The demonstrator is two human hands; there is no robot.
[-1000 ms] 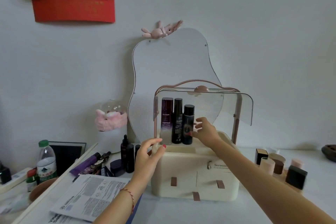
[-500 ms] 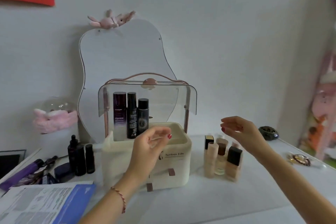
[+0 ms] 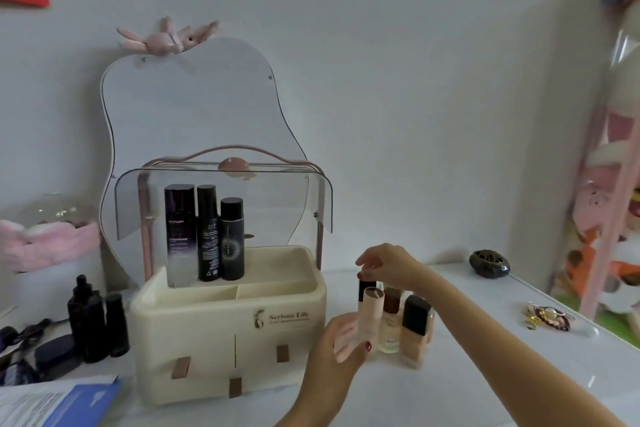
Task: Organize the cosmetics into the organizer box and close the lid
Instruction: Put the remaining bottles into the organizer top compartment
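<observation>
Cream plastic organizer at centre frame, clear lid swung up, three dark bottles upright in the back left compartment, front tray sections bare. Just right of it, a tight cluster of foundation bottles on the white table: pale tube nearest the box, brown-capped glass bottle beside it, black-capped beige bottle touching that, another black cap behind. Left hand at lower centre, palm toward the cluster, fingers relaxed and spread, thumb just under the tube, seemingly brushing it without closing round it. Right hand above the cluster, fingers loosely curled downward over the black cap at the back, holding nothing as far as can be told. More dark bottles waiting at lower left beside the box. Step in hand, by the look of it: fetching the next batch from the right-hand cluster. Next move calls for closing round one bottle without toppling its neighbours, lifting clear, then carrying left under the raised lid into a free compartment. Lid closing still far off, with both groups outside the box.
</observation>
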